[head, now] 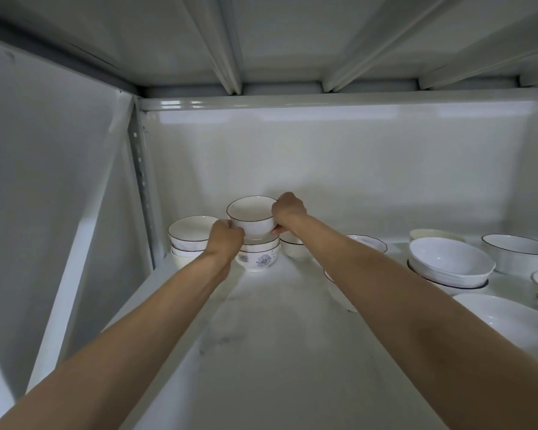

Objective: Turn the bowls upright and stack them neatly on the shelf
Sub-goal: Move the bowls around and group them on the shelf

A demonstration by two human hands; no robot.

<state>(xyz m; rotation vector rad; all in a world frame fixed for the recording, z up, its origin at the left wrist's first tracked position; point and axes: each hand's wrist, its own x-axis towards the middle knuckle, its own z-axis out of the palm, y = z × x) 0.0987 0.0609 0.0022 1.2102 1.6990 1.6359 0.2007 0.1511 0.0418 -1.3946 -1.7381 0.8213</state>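
Two bare forearms reach from the near edge of the shelf toward its back left corner. Both hands meet on one bowl, white with a thin dark rim, upright and tipped slightly toward the camera. The left hand grips its left side low down, fingers curled round the wall. The right hand grips the right rim, fingers curled over the edge and the thumb tip showing under the base. The bowl is held just above a stack: directly beneath it sits a flower bowl, upright, with another white rim showing nested inside it. Whether the held bowl touches that rim cannot be told.

Just left of the grip stands a left stack of upright dark-rimmed bowls. Right of the grip, partly hidden behind the right forearm, are a small bowl and a wavy bowl. Well to the right of the hands, a wide bowl sits in a darker-rimmed one, with a dark-rim bowl beyond it and more white bowls cut off at the picture's right edge. Behind the grip rises the white back wall.
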